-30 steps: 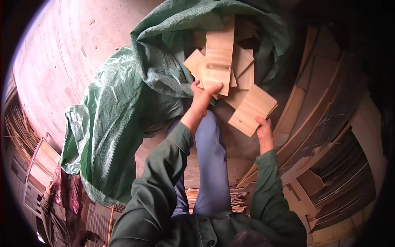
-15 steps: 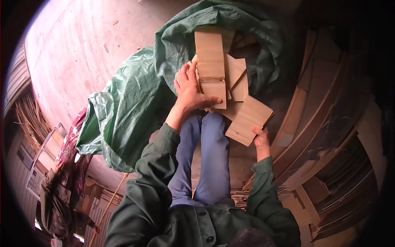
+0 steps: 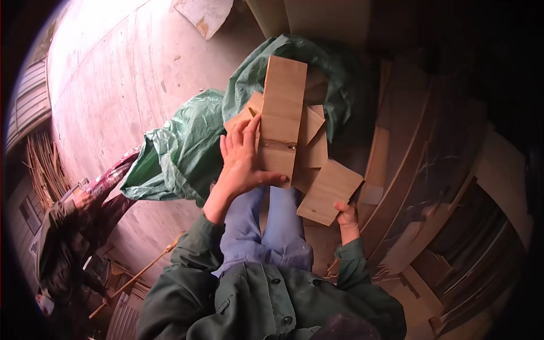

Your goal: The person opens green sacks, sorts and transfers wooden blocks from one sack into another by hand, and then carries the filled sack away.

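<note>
My left hand (image 3: 242,160) grips the lower left side of a long wooden board (image 3: 283,102), fingers along its edge and thumb across its face. A dark crack or knot runs across this board near its lower end. In my right hand (image 3: 346,215) is a shorter wooden board (image 3: 330,191), pinched at its lower right corner, thumb on top; the fingers beneath are hidden. Several more wood pieces (image 3: 314,144) lie under and around the long board at different angles. Behind them spreads a green woven sack (image 3: 241,93), its opening around the pile.
Long boards (image 3: 391,187) lean along the right side, with stacked strips further right. At the left another person (image 3: 68,238) stands near a wooden pole (image 3: 141,275). A pale sheet (image 3: 205,16) lies on the concrete floor (image 3: 136,73) at the top.
The view has tilted, so the boards, sack and both hands appear lower and slightly left. Both hands keep their holds. At the left, the other person and the pole have shifted in view.
</note>
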`<move>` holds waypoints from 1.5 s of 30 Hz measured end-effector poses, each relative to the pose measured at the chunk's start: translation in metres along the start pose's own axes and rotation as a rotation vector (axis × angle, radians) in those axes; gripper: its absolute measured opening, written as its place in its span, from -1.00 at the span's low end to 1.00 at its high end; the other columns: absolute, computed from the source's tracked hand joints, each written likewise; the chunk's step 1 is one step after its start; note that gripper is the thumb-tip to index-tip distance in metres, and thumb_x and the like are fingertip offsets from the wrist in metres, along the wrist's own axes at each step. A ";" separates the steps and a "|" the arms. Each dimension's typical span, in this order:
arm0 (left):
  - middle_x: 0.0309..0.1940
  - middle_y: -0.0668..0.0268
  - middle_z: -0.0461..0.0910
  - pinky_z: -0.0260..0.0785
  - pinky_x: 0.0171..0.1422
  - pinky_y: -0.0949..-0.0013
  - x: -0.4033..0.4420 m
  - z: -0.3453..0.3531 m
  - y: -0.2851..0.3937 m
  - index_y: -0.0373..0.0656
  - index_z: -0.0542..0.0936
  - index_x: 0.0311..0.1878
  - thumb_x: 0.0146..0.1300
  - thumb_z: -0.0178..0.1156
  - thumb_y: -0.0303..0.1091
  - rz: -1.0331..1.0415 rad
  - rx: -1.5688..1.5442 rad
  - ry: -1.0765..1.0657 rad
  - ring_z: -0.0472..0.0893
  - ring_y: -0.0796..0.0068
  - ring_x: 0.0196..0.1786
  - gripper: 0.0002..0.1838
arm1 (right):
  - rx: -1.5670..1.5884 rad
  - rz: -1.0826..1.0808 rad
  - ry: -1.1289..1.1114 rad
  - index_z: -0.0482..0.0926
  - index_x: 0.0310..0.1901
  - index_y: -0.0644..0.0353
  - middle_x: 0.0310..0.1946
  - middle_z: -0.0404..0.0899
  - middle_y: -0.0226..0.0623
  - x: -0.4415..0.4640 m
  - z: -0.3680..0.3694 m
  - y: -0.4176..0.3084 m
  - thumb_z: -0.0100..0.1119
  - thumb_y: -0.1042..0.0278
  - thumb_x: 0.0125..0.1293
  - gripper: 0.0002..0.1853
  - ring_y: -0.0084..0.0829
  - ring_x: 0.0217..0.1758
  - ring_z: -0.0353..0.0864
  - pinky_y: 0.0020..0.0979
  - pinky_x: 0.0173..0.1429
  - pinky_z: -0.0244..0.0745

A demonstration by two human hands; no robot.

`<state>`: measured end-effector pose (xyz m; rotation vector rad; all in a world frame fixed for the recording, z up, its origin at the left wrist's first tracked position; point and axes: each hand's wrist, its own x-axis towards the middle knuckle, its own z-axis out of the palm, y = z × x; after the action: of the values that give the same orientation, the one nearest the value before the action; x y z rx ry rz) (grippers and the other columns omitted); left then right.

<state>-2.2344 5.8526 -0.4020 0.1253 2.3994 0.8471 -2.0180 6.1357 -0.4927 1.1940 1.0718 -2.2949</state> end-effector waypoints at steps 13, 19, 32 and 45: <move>0.13 -0.10 0.41 0.26 0.30 0.21 0.056 -0.036 0.009 -0.18 0.05 0.44 -0.48 0.58 0.18 -0.031 -0.371 -0.165 0.40 0.03 0.25 0.38 | 0.123 -0.068 -0.153 0.35 0.20 0.28 0.04 0.50 -0.21 0.018 0.042 -0.053 0.31 0.45 -0.17 -0.25 -0.21 0.15 0.46 -0.23 0.30 0.35; 0.11 -0.14 0.39 0.21 0.31 0.07 0.018 -0.039 0.024 -0.12 0.07 0.43 -0.46 0.49 0.35 -0.026 -0.147 -0.040 0.36 -0.07 0.22 0.37 | 0.089 -0.049 -0.185 0.34 0.21 0.28 0.03 0.51 -0.21 0.018 0.026 -0.054 0.35 0.40 -0.21 -0.20 -0.21 0.13 0.49 -0.25 0.28 0.37; 0.17 -0.18 0.29 0.18 0.32 0.05 -0.022 -0.052 0.020 -0.34 0.11 0.37 -0.32 0.33 0.47 -0.003 0.032 0.276 0.32 -0.14 0.23 0.31 | 0.208 0.149 -0.325 0.40 0.11 0.45 0.04 0.53 -0.11 0.052 0.035 -0.040 0.25 0.41 -0.17 -0.32 -0.14 0.12 0.52 -0.19 0.29 0.39; 0.13 0.07 0.39 0.26 0.24 0.30 -0.146 -0.075 -0.268 -0.35 0.30 0.20 0.06 0.43 -0.20 -0.681 -0.898 1.505 0.42 0.32 0.14 -0.27 | 0.193 0.243 -0.617 0.37 0.17 0.42 0.03 0.55 -0.03 0.066 0.109 -0.068 0.19 0.26 -0.02 -0.33 -0.08 0.04 0.59 -0.08 0.16 0.51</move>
<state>-2.1290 5.5596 -0.4433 -2.1751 2.4016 1.8833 -2.1570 6.1007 -0.4745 0.5542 0.4634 -2.3600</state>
